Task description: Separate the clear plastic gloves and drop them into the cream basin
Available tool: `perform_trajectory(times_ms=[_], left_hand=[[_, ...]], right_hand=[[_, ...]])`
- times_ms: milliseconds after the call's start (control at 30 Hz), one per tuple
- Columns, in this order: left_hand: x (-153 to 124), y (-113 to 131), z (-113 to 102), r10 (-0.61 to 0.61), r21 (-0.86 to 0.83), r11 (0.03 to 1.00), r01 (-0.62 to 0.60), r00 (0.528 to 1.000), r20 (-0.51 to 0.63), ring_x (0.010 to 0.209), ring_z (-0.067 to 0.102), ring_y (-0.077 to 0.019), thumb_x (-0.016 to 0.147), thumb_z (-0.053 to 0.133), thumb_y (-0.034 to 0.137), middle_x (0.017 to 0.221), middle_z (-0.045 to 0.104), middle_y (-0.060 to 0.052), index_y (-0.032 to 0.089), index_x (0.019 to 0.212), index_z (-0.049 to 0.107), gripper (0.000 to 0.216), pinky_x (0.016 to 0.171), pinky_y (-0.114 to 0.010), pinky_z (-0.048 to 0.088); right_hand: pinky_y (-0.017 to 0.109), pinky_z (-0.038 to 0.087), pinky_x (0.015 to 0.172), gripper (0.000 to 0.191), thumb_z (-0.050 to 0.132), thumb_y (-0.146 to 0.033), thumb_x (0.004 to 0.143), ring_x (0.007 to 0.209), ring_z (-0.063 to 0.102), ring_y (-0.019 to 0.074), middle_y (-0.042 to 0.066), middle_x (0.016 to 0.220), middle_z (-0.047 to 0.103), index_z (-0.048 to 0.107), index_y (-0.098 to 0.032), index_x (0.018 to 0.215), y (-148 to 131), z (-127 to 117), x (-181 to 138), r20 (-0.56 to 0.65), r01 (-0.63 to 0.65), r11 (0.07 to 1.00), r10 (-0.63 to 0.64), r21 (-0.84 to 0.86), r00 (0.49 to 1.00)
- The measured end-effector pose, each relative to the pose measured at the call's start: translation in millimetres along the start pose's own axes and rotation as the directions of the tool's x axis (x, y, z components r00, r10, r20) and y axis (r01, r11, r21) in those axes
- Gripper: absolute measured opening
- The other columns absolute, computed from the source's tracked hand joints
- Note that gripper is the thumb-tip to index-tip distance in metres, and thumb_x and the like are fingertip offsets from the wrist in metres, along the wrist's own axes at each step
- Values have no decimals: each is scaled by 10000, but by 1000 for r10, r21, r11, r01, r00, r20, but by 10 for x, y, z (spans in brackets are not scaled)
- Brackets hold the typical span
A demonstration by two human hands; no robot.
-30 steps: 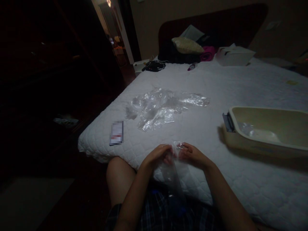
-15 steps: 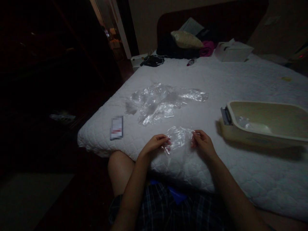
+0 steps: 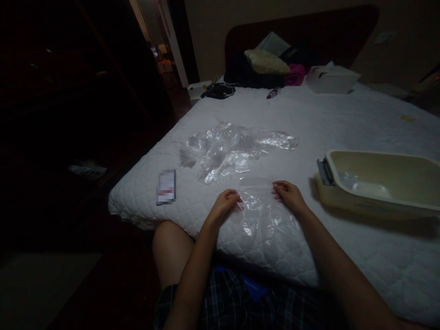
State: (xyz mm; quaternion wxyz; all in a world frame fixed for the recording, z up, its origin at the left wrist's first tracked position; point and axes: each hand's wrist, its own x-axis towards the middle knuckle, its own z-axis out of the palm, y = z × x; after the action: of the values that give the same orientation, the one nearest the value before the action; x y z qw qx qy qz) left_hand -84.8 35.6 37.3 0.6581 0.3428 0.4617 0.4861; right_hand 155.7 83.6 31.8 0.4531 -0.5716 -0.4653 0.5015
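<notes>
A clear plastic bag [image 3: 263,213] lies spread flat on the white quilted bed [image 3: 343,123], right at its near edge. My left hand [image 3: 225,206] pinches the bag's left edge with curled fingers. At the bag's upper right corner my right hand [image 3: 288,195] grips it, fingers closed. Farther up the bed sits a crumpled heap of clear plastic bags [image 3: 233,149].
A beige plastic basin [image 3: 381,183] with a dark handle stands at the right, something pale inside. A small card packet [image 3: 167,186] lies near the bed's left corner. Pillows, clothes and a white box [image 3: 332,78] crowd the headboard. Dark floor lies to the left.
The bag was bunched between both hands near my lap. My hands moved apart and forward, and it now lies stretched flat on the bed.
</notes>
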Motion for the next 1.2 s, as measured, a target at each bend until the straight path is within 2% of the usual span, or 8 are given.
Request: perform_trajectory(times_ms=[433, 667, 767, 867, 967, 1067, 1133, 1200], left_hand=[[-66, 36, -69, -41, 113, 993, 42, 999, -8, 463, 556, -95, 542, 762, 310, 665, 612, -3, 120, 850, 566, 412, 435, -192, 409], [-73, 8, -253, 68, 316, 947, -49, 997, -49, 451, 462, -58, 615, 680, 259, 683, 562, 18, 131, 859, 580, 293, 407, -174, 356], [-113, 26, -292, 174, 589, 799, -120, 984, -37, 557, 518, -98, 675, 611, 227, 701, 571, 8, 148, 850, 600, 193, 507, -205, 404], [-184, 95, -273, 288, 840, 510, -185, 957, 37, 690, 555, -136, 722, 575, 191, 752, 606, -11, 174, 844, 616, 130, 634, -236, 415], [-259, 167, -236, 334, 940, 292, -179, 939, 75, 739, 562, -158, 749, 584, 220, 795, 611, -24, 188, 828, 608, 89, 666, -252, 409], [-316, 212, -215, 398, 964, 209, -166, 915, 71, 754, 572, -170, 791, 561, 272, 813, 606, -31, 192, 846, 603, 106, 672, -262, 424], [-341, 223, -195, 463, 961, 201, -191, 883, 79, 783, 585, -172, 834, 510, 282, 863, 610, -40, 192, 912, 600, 150, 707, -276, 446], [-354, 211, -157, 520, 945, 185, -271, 843, 140, 880, 590, -175, 874, 449, 280, 973, 611, -57, 191, 1002, 584, 206, 788, -294, 461]], right_hand=[[171, 355, 302, 433, 649, -521, 635, 394, 486, 69, -4, 649, 600, 597, -158, 866, 26, -62, 58, -68, 75, 991, -83, -109, 994], [189, 383, 317, 430, 636, -518, 653, 404, 513, 87, 1, 647, 597, 592, -151, 872, 84, -59, 94, -97, 91, 991, -100, -98, 990], [189, 394, 326, 425, 636, -520, 652, 416, 510, 84, 5, 653, 605, 599, -152, 863, 110, -59, 110, -89, 84, 990, -95, -116, 992], [198, 416, 340, 411, 651, -514, 638, 419, 505, 85, -9, 623, 585, 605, -158, 838, 115, -59, 137, -87, 77, 991, -87, -113, 992], [238, 478, 403, 403, 678, -491, 616, 470, 561, 119, 6, 633, 602, 602, -160, 833, 97, -94, 174, -59, 45, 995, -50, -84, 997], [311, 541, 558, 395, 636, -472, 671, 643, 635, 176, 48, 746, 650, 604, -162, 913, 41, -185, 151, -78, 89, 990, -98, -109, 992], [366, 541, 687, 381, 562, -457, 749, 787, 644, 205, 85, 882, 664, 598, -169, 996, -18, -255, 47, -138, 197, 947, -236, -252, 962], [409, 511, 795, 370, 475, -429, 824, 922, 619, 228, 123, 1051, 634, 585, -178, 1072, -70, -303, -134, -135, 309, 826, -414, -472, 900]])
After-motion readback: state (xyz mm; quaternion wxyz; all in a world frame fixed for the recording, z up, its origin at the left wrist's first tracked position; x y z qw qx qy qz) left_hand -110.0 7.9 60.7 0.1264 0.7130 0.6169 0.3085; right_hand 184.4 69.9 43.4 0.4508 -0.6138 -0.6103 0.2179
